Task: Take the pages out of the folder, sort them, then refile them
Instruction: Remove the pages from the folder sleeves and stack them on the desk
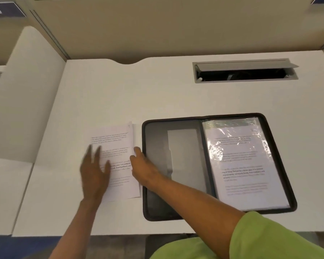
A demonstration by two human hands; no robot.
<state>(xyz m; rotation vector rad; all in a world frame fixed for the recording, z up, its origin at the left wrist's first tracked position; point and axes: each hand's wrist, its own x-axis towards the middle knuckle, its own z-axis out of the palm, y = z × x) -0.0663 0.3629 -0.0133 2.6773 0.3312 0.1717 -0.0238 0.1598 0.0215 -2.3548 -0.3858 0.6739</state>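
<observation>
Closest in, a lime-green sleeve [260, 238] is filling the bottom right corner, and out of it the bare right forearm is reaching up and to the left, crossing the lower left corner of the open folder. The right hand [142, 169] is sitting at the right edge of the loose white printed pages [116, 161], fingers [137, 150] curled together and touching that edge; whether they are actually pinching a sheet is impossible to tell from here. The left hand [94, 176] is coming up from the bottom of the view and lying flat on the left part of the same stack, fingers spread apart and a little blurred, palm down on the paper.

That stack is lying on the white table [176, 98], just beside the left edge of the black zip-around folder [281, 165], with a sliver of a second sheet showing along its right side. The folder is lying open and flat: its left half is showing a grey inner pocket [183, 152], and its right half is holding a printed page under a glossy clear plastic sleeve [239, 161] that is catching glare.

Further back, a grey cable hatch [245, 71] set into the table is standing open, dark inside. Beyond it, a beige partition wall [176, 28] is closing off the table, with a white side panel [26, 90] on the left.
</observation>
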